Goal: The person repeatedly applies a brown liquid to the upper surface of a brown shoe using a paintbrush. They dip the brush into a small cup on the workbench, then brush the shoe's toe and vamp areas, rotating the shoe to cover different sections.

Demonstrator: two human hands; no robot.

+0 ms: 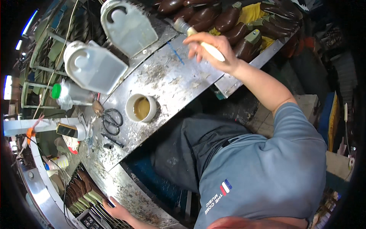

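Note:
My right hand point(209, 47) is closed around the pale handle of a brush point(215, 53). The bristles point up and left, close to several glossy brown shoes on lasts point(227, 18) lying at the far right. Down at the lower left, my left hand point(116, 210) reaches to a row of brown shoes with pale green lasts point(85, 187). Its thumb and fingers look apart beside the nearest one; whether they touch it is unclear. Between my hands, a white cup point(153, 110) with yellowish-brown liquid stands on the stained metal table point(171, 91).
Two translucent plastic containers point(95, 68) stand along the far left edge. Near them are a clear jar with a green cap point(56, 91), black-handled scissors point(111, 122) and a dark pen point(112, 140). A wire rack point(40, 68) rises behind. Yellow cloth point(251, 13) lies among the far shoes.

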